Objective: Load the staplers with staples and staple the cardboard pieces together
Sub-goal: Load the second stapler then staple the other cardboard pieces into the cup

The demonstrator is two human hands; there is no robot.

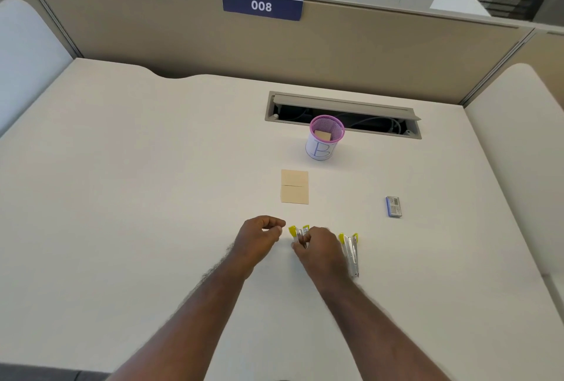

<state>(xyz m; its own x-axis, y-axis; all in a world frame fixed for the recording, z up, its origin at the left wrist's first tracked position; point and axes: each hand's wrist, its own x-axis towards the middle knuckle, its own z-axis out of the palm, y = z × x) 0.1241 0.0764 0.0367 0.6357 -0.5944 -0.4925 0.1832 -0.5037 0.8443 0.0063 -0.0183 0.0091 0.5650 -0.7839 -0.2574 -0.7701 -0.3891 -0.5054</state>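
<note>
Two yellow-and-metal staplers lie opened out on the white desk. My right hand [319, 248] covers the left stapler [297, 232], its fingers curled onto the metal part. The other stapler [350, 251] lies just right of that hand, untouched. My left hand [262, 232] hovers to the left of the staplers with thumb and fingers pinched together; whether something tiny sits between them cannot be told. Two tan cardboard pieces [294, 187] lie edge to edge beyond the hands. A small blue staple box [393, 206] rests to the right.
A pink mesh cup [325, 138] marked "B" stands behind the cardboard with another cardboard piece inside. An open cable slot [341, 113] is cut into the desk behind it. A beige partition with a "008" sign [262, 5] closes the far edge.
</note>
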